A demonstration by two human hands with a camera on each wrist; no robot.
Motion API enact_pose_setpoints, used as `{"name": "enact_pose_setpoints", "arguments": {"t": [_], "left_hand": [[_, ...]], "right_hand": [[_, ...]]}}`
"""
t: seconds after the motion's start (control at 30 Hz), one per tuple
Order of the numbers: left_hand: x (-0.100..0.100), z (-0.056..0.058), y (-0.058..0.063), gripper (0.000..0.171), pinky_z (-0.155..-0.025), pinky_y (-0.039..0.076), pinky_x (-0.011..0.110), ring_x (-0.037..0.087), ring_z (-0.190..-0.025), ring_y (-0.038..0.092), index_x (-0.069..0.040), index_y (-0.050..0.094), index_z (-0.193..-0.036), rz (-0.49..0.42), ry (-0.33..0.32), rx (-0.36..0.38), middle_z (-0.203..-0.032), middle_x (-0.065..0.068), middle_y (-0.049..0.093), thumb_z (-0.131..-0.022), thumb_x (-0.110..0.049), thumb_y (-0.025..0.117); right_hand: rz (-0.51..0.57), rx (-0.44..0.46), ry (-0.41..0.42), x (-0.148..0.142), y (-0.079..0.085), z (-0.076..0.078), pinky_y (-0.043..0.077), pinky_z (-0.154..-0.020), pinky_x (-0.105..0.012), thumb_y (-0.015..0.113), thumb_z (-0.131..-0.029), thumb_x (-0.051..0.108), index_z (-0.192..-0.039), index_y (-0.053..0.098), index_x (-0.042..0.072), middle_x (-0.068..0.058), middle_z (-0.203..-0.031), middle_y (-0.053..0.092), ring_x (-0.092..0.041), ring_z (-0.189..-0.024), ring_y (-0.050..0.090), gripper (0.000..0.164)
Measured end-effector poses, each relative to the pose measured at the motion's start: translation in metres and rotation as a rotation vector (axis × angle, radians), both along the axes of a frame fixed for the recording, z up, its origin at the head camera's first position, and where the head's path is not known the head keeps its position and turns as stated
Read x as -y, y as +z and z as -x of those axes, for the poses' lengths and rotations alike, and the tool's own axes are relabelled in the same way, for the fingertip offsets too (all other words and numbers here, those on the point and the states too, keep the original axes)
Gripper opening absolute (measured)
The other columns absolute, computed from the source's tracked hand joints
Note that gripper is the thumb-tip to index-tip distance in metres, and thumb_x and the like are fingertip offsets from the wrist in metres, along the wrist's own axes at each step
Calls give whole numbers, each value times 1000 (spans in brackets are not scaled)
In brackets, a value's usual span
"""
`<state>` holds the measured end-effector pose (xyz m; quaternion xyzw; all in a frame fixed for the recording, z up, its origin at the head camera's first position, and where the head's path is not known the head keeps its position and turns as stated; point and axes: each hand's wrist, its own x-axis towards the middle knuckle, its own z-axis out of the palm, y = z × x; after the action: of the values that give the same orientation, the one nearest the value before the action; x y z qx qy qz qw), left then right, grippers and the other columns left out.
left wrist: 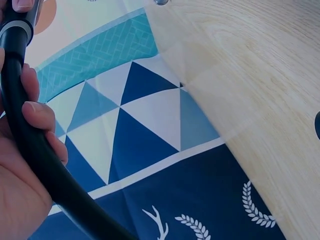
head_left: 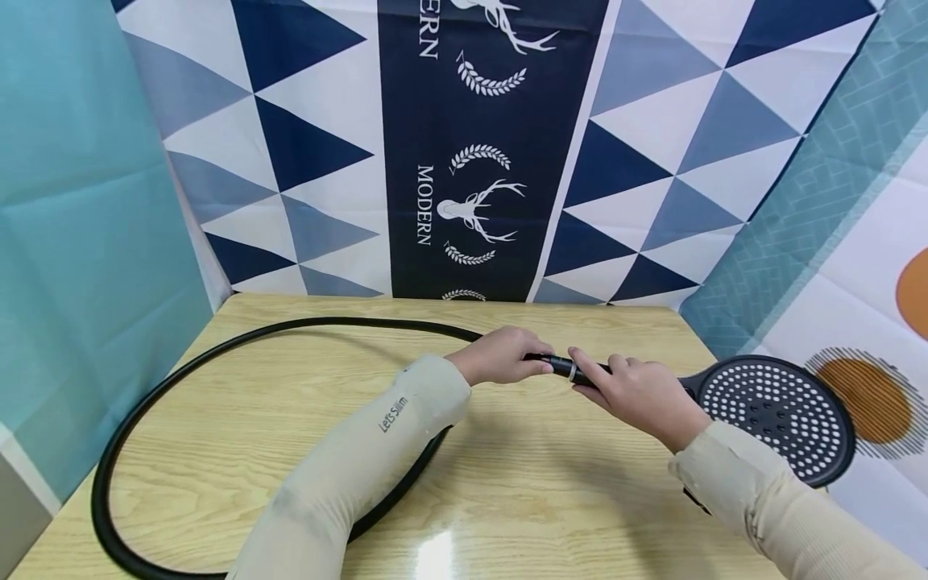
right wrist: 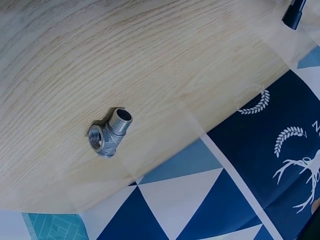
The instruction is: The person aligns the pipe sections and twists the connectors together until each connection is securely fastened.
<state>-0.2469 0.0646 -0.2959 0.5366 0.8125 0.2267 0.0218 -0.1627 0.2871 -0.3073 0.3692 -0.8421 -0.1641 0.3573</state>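
Note:
A black hand shower head with a round, pale-dotted face juts out to the right. My right hand holds its handle, near a silver ring at the joint with the hose. My left hand grips the black hose just below that joint, and the two hands are close together above the table. In the left wrist view, curled fingers wrap the hose. From there the hose sweeps left in a wide loop and passes behind my left sleeve.
On the wood-grain table, a metal threaded elbow fitting lies near the back edge in the right wrist view. A black tube end shows at the top right there. Patterned cloth hangs behind the table and along both sides.

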Motion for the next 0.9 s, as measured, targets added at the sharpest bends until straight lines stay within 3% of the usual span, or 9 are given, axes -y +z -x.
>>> {"name": "enact_pose_setpoints", "arguments": {"t": [0.1,0.27,0.47,0.73,0.9], "left_hand": [[-1,1,-1,18,-68,37,22,11,-70,47,-6,69,-99,2,-1,34,-75,-1,52,-98,-19,56],[-3,2,0,29,-58,32,20,9,-58,39,-8,58,-74,3,26,125,-63,-4,41,-99,-21,54],[-5,-1,1,23,-58,33,20,8,-58,41,-7,66,-85,11,70,153,-64,-5,44,-99,-22,56],[-4,0,1,21,-61,33,19,8,-65,43,-9,68,-84,15,76,70,-68,-5,46,-97,-23,60],[-2,1,1,17,-61,33,21,9,-65,43,-8,71,-89,-2,84,61,-69,-4,47,-94,-23,64]], "right_hand": [[-1,-6,7,0,0,0,31,-31,-29,14,-106,43,-116,59,4,-10,-54,44,-18,-35,37,61],[-13,-13,11,1,1,1,28,-31,-27,14,-106,43,-116,59,4,-10,-53,43,-17,-35,35,61],[-9,-12,5,1,0,0,27,-31,-27,14,-106,43,-116,58,5,-9,-53,42,-16,-35,33,60],[10,1,3,2,0,0,25,-31,-26,15,-106,45,-118,55,6,-9,-53,41,-16,-35,32,57],[25,1,13,3,-1,3,25,-31,-27,16,-106,45,-118,54,6,-9,-53,42,-16,-35,33,56]]}}
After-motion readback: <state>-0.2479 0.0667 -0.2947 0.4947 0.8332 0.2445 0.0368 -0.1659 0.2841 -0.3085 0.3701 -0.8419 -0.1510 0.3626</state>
